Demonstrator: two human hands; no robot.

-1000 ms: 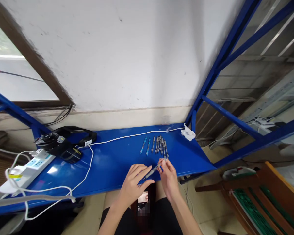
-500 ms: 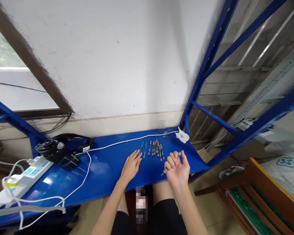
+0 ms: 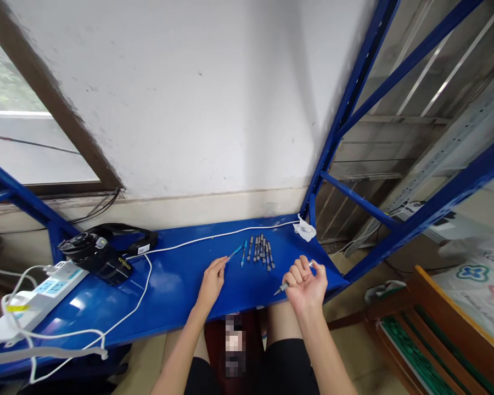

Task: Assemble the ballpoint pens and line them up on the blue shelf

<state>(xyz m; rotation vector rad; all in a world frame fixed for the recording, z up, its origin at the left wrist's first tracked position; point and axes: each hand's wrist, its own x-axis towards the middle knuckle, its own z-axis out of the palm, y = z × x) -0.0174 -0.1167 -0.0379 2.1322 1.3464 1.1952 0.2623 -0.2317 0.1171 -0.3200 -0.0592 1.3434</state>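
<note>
My left hand (image 3: pixel 212 280) is closed, its fingertips pinching the near end of a blue pen (image 3: pixel 234 252), which points up and to the right. A second blue pen (image 3: pixel 244 254) lies on the blue shelf just right of it. Several grey pens (image 3: pixel 260 249) rest side by side further right, in a loose row. My right hand (image 3: pixel 305 281) is palm up with its fingers curled round a grey pen (image 3: pixel 282 287), whose tip sticks out to the left. Its other end shows near the thumb.
A black device with a strap (image 3: pixel 96 258) and a white power strip (image 3: pixel 45 293) sit on the shelf's left part. A white cable (image 3: pixel 206 239) runs across to a crumpled white tissue (image 3: pixel 304 229) at the right. Blue metal posts (image 3: pixel 333 131) and a wooden chair (image 3: pixel 428 329) stand right.
My left hand has closed on one blue pen and drawn it slightly left, tilting it. My right hand has shifted a little right, still holding the grey pen.
</note>
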